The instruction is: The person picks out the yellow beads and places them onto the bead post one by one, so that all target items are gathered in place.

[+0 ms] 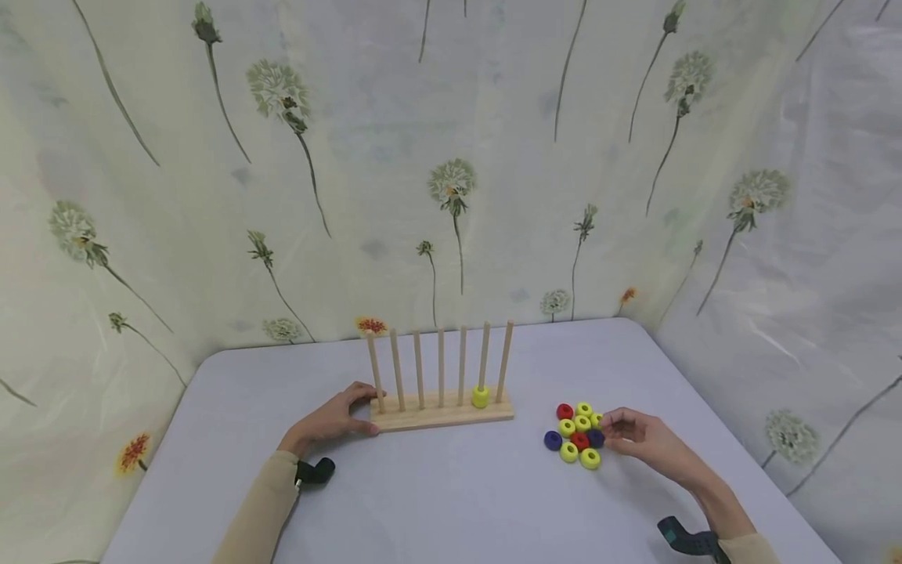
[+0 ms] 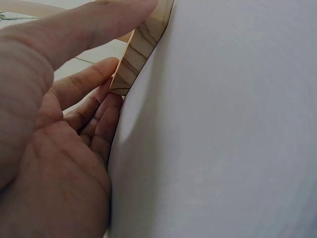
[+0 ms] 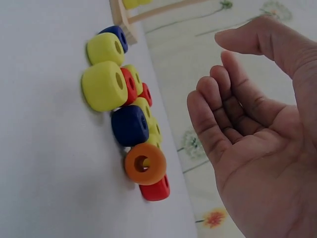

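A wooden peg board (image 1: 437,421) with several upright pegs stands toward the back of the table. One yellow bead (image 1: 480,398) sits low on the second peg from the right. My left hand (image 1: 331,419) grips the board's left end, thumb on the front side and fingers around the back; the left wrist view shows the wood grain of that end (image 2: 133,64). To the right lies a cluster of yellow, red and blue beads (image 1: 589,459), plus an orange bead (image 3: 154,171). My right hand (image 1: 655,446) hovers at the cluster's right side, fingers loosely bent, thumb and fingertips apart, holding nothing.
The pale table (image 1: 451,501) has its back edge just behind the board. A curtain (image 1: 380,157) with dandelion prints hangs behind and along both sides. Dark wrist cameras (image 1: 317,472) are strapped to both forearms.
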A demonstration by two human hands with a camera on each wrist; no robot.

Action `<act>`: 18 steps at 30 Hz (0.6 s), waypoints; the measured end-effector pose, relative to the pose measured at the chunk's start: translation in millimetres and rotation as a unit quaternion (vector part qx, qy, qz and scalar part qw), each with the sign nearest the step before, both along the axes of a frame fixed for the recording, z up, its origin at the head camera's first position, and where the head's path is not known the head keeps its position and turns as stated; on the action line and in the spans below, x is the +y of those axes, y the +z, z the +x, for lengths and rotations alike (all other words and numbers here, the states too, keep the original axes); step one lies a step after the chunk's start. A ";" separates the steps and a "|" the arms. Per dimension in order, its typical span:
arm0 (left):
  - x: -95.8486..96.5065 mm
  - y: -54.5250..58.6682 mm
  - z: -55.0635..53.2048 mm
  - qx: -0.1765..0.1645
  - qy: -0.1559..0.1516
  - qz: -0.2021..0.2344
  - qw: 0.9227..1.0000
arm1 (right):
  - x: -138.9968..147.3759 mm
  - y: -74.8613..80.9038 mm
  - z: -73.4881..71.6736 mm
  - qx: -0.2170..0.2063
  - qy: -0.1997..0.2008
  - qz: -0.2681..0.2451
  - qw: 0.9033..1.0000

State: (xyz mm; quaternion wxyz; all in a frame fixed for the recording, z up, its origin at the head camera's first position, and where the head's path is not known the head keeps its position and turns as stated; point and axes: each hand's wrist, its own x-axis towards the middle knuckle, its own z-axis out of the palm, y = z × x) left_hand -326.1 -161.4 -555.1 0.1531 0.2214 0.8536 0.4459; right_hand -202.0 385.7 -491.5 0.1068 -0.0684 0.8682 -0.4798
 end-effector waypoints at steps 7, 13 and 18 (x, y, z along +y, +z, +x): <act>0.3 2.0 0.1 -0.007 -0.002 0.002 1.000 | -3.3 -16.7 4.7 -0.028 -0.011 0.011 0.999; 0.9 3.6 1.1 -0.004 0.000 -0.004 1.000 | -5.3 -28.2 5.6 -0.044 -0.007 -0.005 0.999; 1.3 3.8 1.8 -0.005 0.002 -0.003 1.000 | -4.9 -37.9 4.3 -0.042 -0.015 -0.004 0.999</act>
